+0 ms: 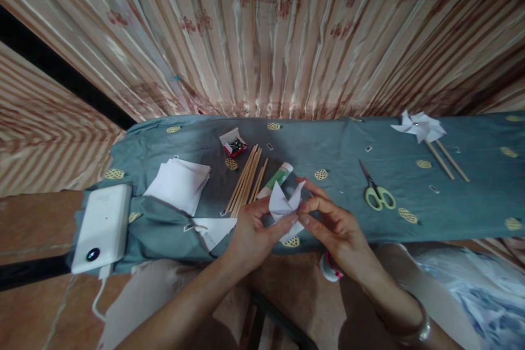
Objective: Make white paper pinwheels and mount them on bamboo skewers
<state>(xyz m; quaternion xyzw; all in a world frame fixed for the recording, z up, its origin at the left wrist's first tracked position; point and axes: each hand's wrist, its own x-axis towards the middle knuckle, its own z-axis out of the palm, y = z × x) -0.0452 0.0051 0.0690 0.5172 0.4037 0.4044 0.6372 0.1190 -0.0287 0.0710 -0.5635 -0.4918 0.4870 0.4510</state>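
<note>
A white paper pinwheel [283,203], its blades partly folded up, is held over the front edge of the cloth-covered table. My left hand [260,227] grips it from the left, thumb laid across its lower part. My right hand [328,219] pinches the paper's right side between thumb and fingers. Whether a pin sits in its centre I cannot tell. Just behind my left hand lie several wooden sticks [246,178] and a green-and-white glue stick [279,178]. A small open box of metal pins [234,143] stands farther back.
White paper sheets [178,183] are stacked at left, near a white power bank [102,227] with a cable. A cut paper piece [215,231] lies at the front edge. Green-handled scissors [377,191] lie right of my hands. Finished pinwheels on sticks [422,128] rest at far right. A curtain [262,38] hangs behind.
</note>
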